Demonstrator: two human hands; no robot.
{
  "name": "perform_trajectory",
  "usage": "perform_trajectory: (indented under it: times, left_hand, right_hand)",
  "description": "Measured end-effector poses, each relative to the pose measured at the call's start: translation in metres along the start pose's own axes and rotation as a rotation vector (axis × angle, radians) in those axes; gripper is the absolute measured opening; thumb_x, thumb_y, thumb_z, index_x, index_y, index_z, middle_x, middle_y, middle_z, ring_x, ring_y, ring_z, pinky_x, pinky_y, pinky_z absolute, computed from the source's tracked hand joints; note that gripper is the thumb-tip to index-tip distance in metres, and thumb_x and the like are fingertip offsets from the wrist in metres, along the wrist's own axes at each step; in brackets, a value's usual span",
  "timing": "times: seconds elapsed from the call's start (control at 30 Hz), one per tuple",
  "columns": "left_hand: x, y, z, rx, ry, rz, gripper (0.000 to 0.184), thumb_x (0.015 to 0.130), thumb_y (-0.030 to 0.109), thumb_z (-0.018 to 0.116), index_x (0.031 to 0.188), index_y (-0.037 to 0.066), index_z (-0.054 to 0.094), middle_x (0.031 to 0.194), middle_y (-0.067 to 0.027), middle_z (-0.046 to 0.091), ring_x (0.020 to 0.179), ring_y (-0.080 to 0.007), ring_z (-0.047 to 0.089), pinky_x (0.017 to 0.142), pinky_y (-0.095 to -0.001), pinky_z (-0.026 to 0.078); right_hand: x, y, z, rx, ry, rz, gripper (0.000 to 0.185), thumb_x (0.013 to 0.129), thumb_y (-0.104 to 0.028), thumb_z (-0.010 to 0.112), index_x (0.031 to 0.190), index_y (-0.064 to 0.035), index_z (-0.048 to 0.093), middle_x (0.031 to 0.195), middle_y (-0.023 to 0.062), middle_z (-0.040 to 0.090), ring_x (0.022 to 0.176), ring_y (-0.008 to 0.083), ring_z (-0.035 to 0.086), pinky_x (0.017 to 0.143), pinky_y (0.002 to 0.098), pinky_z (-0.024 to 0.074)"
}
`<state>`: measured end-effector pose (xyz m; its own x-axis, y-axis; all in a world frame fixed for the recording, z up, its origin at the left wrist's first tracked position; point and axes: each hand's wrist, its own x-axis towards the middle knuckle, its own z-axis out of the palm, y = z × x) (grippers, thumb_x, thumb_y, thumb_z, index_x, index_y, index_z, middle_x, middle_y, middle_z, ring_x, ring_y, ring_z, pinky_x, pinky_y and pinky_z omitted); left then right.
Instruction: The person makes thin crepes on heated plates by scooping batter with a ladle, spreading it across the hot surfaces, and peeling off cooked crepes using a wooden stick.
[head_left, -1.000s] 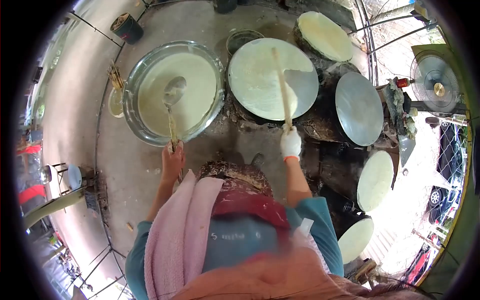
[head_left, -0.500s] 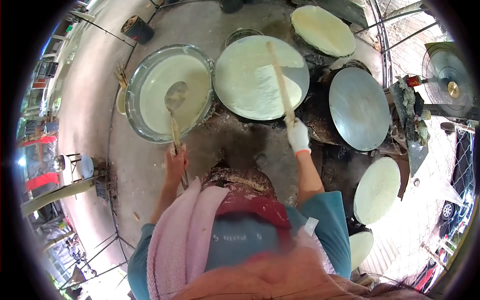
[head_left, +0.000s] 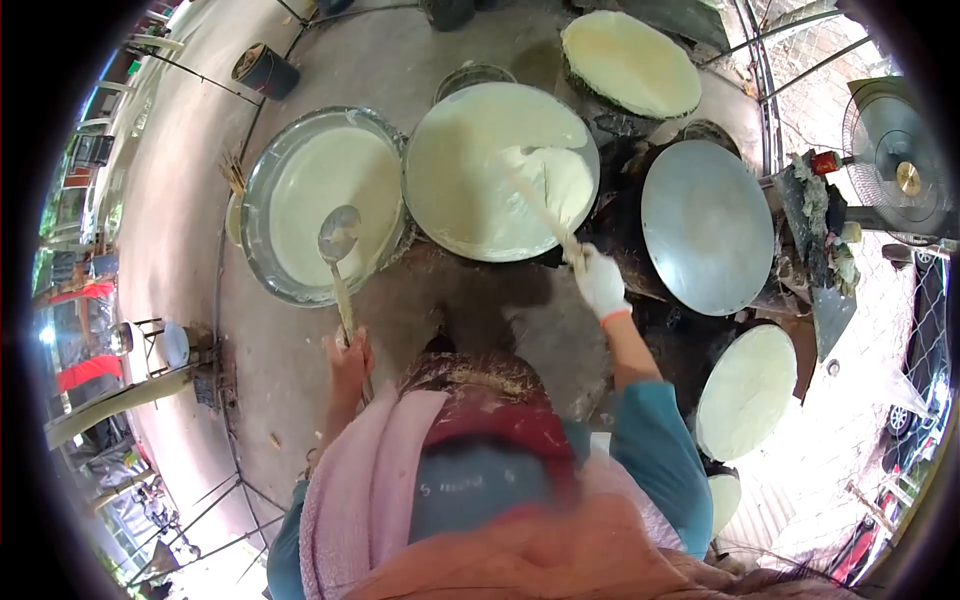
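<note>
My left hand [head_left: 348,362] is closed around the long handle of a metal ladle [head_left: 341,226]. The ladle's bowl lies over the near part of a wide metal basin [head_left: 256,225] that holds pale, creamy batter [head_left: 325,185]. In a white glove, my right hand [head_left: 602,284] grips a wooden stick [head_left: 541,207]. That stick slants up and left over a round pan coated with pale batter [head_left: 470,180], its far end blurred near the middle. A thicker, brighter patch of batter sits on the pan's right side.
A bare round metal plate [head_left: 707,228] stands right of the coated pan. Pale-coated rounds lie at the upper right [head_left: 632,65] and lower right [head_left: 747,392]. A fan [head_left: 905,165] is at the far right, a dark bucket [head_left: 265,72] at the upper left.
The wooden stick has swung left and its tip is lower across the pan. Batter covers more of the pan's left side and top. The ladle stays over the basin; the view has shifted slightly.
</note>
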<state>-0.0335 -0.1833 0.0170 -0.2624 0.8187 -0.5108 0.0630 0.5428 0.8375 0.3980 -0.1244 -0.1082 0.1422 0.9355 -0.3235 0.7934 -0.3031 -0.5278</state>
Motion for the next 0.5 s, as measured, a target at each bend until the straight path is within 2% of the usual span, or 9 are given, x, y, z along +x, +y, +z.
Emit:
perform_trajectory:
  times: [0.03, 0.13, 0.17, 0.23, 0.33, 0.4, 0.43, 0.47, 0.5]
  left_hand:
    - [0.002, 0.0, 0.002, -0.018, 0.005, -0.003, 0.01, 0.094, 0.013, 0.053, 0.092, 0.003, 0.053, 0.054, 0.0019, 0.038, 0.038, -0.008, 0.034, 0.033, -0.0239, 0.025]
    - [-0.002, -0.004, 0.002, -0.028, 0.006, -0.024, 0.008, 0.094, 0.011, 0.052, 0.091, 0.004, 0.052, 0.054, 0.0012, 0.04, 0.037, -0.0082, 0.035, 0.033, -0.0246, 0.025]
    - [-0.004, -0.004, 0.003, -0.025, 0.001, -0.013, 0.008, 0.093, 0.011, 0.053, 0.092, 0.003, 0.052, 0.054, 0.0012, 0.041, 0.037, -0.0082, 0.035, 0.033, -0.0247, 0.025]
    - [-0.005, -0.001, 0.007, -0.021, 0.012, 0.001, 0.008, 0.093, 0.011, 0.053, 0.092, 0.003, 0.052, 0.054, 0.0012, 0.041, 0.038, -0.0081, 0.035, 0.033, -0.0247, 0.025]
    - [-0.015, 0.003, 0.013, 0.018, 0.044, -0.007, 0.008, 0.093, 0.011, 0.052, 0.092, 0.003, 0.053, 0.054, 0.0011, 0.041, 0.038, -0.0082, 0.035, 0.034, -0.0248, 0.025]
    - [-0.015, 0.002, 0.016, 0.075, 0.05, -0.002, 0.008, 0.093, 0.011, 0.052, 0.092, 0.002, 0.053, 0.054, 0.001, 0.041, 0.038, -0.0082, 0.036, 0.034, -0.0248, 0.025]
    - [-0.015, 0.004, 0.017, 0.057, 0.035, -0.009, 0.009, 0.093, 0.011, 0.052, 0.091, 0.002, 0.053, 0.054, 0.001, 0.041, 0.038, -0.0083, 0.036, 0.034, -0.0248, 0.025]
    - [-0.016, 0.008, 0.02, 0.037, 0.018, -0.017, 0.009, 0.093, 0.011, 0.052, 0.091, 0.002, 0.053, 0.055, 0.0009, 0.042, 0.038, -0.0083, 0.036, 0.034, -0.0249, 0.026]
    - [-0.013, 0.011, 0.025, 0.011, 0.0, -0.019, 0.009, 0.093, 0.011, 0.052, 0.091, 0.002, 0.053, 0.055, 0.0008, 0.042, 0.038, -0.0084, 0.037, 0.034, -0.0249, 0.026]
  right_hand:
    - [-0.004, 0.011, 0.003, -0.05, -0.014, 0.009, 0.047, 0.093, -0.035, 0.046, 0.133, -0.0104, 0.046, 0.093, 0.0261, 0.064, 0.084, 0.0406, 0.064, 0.075, 0.0498, 0.0495]
    - [0.028, 0.026, -0.01, -0.183, 0.119, 0.038, 0.055, 0.092, -0.033, 0.047, 0.143, -0.0151, 0.033, 0.088, 0.0253, 0.064, 0.078, 0.04, 0.064, 0.07, 0.0501, 0.0502]
    - [0.046, 0.017, -0.022, -0.229, 0.149, 0.041, 0.058, 0.092, -0.031, 0.047, 0.144, -0.0143, 0.03, 0.083, 0.0248, 0.063, 0.073, 0.0407, 0.063, 0.066, 0.0509, 0.0502]
    - [0.094, 0.004, -0.034, -0.327, 0.205, 0.032, 0.061, 0.092, -0.034, 0.046, 0.145, -0.0133, 0.025, 0.085, 0.0236, 0.064, 0.073, 0.0401, 0.064, 0.065, 0.05, 0.0514]
    - [0.134, -0.039, -0.054, -0.186, 0.312, 0.072, 0.056, 0.091, -0.038, 0.047, 0.139, -0.0127, 0.033, 0.089, 0.0231, 0.065, 0.077, 0.0397, 0.065, 0.067, 0.049, 0.0519]
    - [0.109, -0.085, -0.066, -0.045, 0.298, -0.072, 0.053, 0.088, -0.042, 0.053, 0.128, -0.0085, 0.047, 0.088, 0.0227, 0.065, 0.079, 0.0407, 0.064, 0.068, 0.0484, 0.0513]
    - [0.094, -0.088, -0.055, 0.112, 0.25, -0.099, 0.048, 0.086, -0.043, 0.054, 0.119, -0.0096, 0.054, 0.091, 0.0231, 0.064, 0.081, 0.0418, 0.062, 0.072, 0.0489, 0.0506]
    - [0.09, -0.073, -0.025, 0.141, 0.264, -0.202, 0.049, 0.085, -0.043, 0.057, 0.126, -0.0163, 0.054, 0.091, 0.0235, 0.064, 0.084, 0.0419, 0.062, 0.074, 0.0483, 0.0498]
    - [0.042, -0.095, -0.046, 0.222, 0.129, -0.078, 0.058, 0.084, -0.048, 0.059, 0.132, -0.017, 0.051, 0.092, 0.0257, 0.062, 0.086, 0.0431, 0.06, 0.077, 0.0464, 0.0501]
